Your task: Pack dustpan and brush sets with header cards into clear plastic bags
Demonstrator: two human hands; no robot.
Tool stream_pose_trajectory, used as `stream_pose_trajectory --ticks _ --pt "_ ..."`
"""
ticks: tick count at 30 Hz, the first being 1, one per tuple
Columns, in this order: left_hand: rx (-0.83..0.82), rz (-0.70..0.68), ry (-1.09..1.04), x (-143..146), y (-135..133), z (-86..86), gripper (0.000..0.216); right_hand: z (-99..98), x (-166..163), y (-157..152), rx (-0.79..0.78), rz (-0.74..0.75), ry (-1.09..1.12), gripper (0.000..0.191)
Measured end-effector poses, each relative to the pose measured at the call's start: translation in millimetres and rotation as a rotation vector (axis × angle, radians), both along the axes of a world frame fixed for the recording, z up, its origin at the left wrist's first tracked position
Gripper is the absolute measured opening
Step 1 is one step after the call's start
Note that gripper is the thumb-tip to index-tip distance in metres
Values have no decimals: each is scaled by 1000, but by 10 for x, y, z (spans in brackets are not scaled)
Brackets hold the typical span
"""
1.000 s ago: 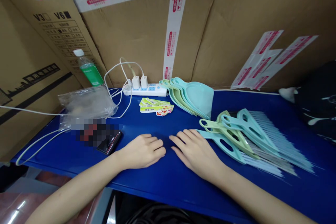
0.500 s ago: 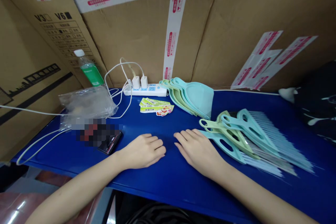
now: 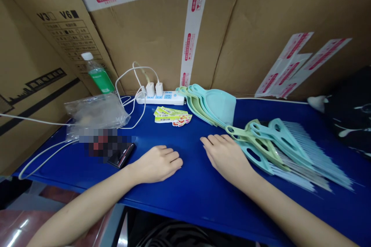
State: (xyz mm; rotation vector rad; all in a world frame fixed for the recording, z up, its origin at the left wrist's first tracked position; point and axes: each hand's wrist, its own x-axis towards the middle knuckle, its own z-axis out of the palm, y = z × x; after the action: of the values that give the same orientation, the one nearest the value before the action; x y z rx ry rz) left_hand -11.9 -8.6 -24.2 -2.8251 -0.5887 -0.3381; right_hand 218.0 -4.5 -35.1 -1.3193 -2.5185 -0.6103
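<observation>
My left hand (image 3: 160, 164) rests palm down on the blue table, its fingers loosely curled under with nothing visible in them. Farther right, my right hand (image 3: 228, 158) lies palm down with fingers extended and a little apart, thumb to the left. Its outer side meets the hand brushes. The lower blue brush (image 3: 255, 158) has its handle end hidden behind that hand. A green brush (image 3: 263, 142) overlaps it, and another blue brush (image 3: 290, 142) lies on top, bristles pointing right. Behind the hand, blue and green dustpans (image 3: 220, 104) lie nested together.
Yellow-green paper labels (image 3: 171, 115) lie before a white power strip (image 3: 162, 98) with chargers and cables. At left are a clear plastic bag (image 3: 98, 112), a green-labelled bottle (image 3: 100, 77) and a black box (image 3: 123, 156). Cardboard (image 3: 150, 38) walls the back; dark fabric (image 3: 350, 104) sits right.
My right hand has moved right and slightly away from me, and the brushes beside it have shifted right too. My left hand has stayed in place.
</observation>
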Motion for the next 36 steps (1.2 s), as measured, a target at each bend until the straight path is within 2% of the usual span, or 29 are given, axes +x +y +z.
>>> stream_pose_trajectory --ticks 3,10,20,28,36 --pt "4 16 1 10 7 17 23 -10 19 33 27 -16 -32 27" --pt "44 80 -52 12 17 40 10 -16 -80 -36 91 107 -19 37" --pt "-1 79 -7 27 21 35 16 -38 -111 -95 45 152 10 35" --pt "42 68 -66 16 3 67 16 -17 -80 -70 83 110 8 47" --pt "4 80 -13 17 7 52 14 -42 -93 -83 52 112 23 35"
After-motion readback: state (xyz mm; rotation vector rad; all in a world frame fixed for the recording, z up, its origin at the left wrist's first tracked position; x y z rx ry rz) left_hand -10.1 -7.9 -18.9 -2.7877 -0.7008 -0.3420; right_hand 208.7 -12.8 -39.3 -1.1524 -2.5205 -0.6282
